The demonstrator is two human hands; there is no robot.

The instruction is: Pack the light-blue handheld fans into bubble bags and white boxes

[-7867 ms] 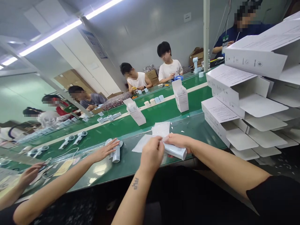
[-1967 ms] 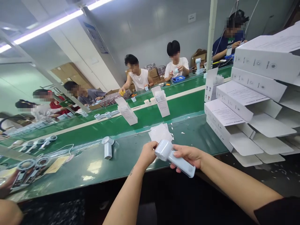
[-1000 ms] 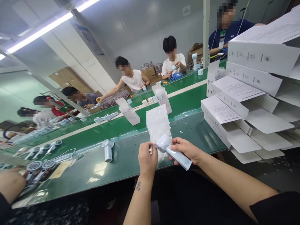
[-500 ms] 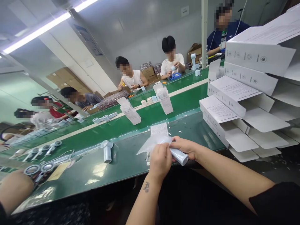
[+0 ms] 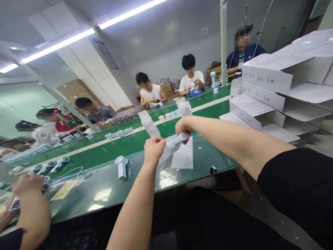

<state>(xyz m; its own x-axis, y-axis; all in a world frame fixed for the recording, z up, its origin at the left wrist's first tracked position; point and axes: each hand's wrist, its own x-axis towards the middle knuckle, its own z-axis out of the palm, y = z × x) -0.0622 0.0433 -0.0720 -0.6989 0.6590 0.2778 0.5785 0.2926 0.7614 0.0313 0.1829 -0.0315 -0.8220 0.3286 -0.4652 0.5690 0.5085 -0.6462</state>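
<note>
My left hand [image 5: 154, 148] is closed, fingers pinched on the edge of a translucent plastic bag [image 5: 166, 152]. A light-blue handheld device [image 5: 179, 140] lies slanted against the bag, its end toward my right hand [image 5: 184, 127]. That hand is bent over the device with its fingers wrapped around the end; how far the device sits inside the bag is hard to make out. Beneath both hands, a bubble-wrap pouch [image 5: 185, 158] rests on the green bench. Another light-blue device [image 5: 121, 167] with a round head lies to the left.
Open white boxes [image 5: 265, 78] are stacked at right. Two upright boxes, one nearer [image 5: 148, 124], one behind my right hand [image 5: 184, 107], stand on the green conveyor [image 5: 104, 149]. A co-worker's hand [image 5: 30, 185] is at far left, near more devices [image 5: 59, 163]. Several people sit opposite.
My hands have moved up and away from the bench edge, my left hand shifting left. The device has swung so its end points up right. The bubble-wrap pouch is more exposed.
</note>
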